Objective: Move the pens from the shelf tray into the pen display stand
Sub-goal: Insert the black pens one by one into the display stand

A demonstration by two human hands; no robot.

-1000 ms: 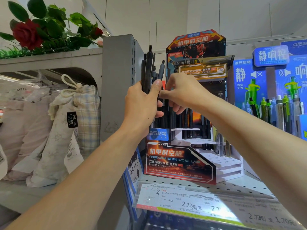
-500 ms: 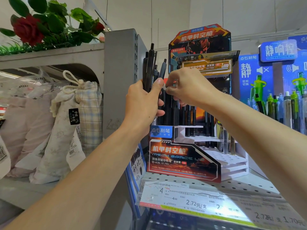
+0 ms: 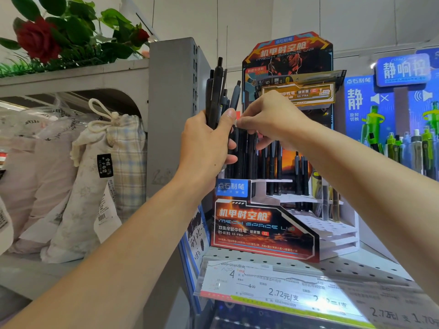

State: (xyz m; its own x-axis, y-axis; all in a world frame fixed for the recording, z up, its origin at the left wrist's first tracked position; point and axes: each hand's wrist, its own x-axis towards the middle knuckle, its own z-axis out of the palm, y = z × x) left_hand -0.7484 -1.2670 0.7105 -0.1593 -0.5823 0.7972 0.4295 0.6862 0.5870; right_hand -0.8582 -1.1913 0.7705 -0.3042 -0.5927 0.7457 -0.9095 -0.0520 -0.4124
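Black pens (image 3: 217, 96) stand bunched upright in the left hand (image 3: 205, 148), gripped in front of the pen display stand (image 3: 266, 224) on the shelf (image 3: 356, 264). Beside it, the right hand (image 3: 268, 119) pinches 1 pen's top among those already slotted.

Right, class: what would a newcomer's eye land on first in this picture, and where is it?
First, mid-frame, the left hand grips a bundle of dark pens, with the right hand pinching beside it. Just behind stands the orange-and-black pen display stand, and a red rose sits on the shelf top, upper left.
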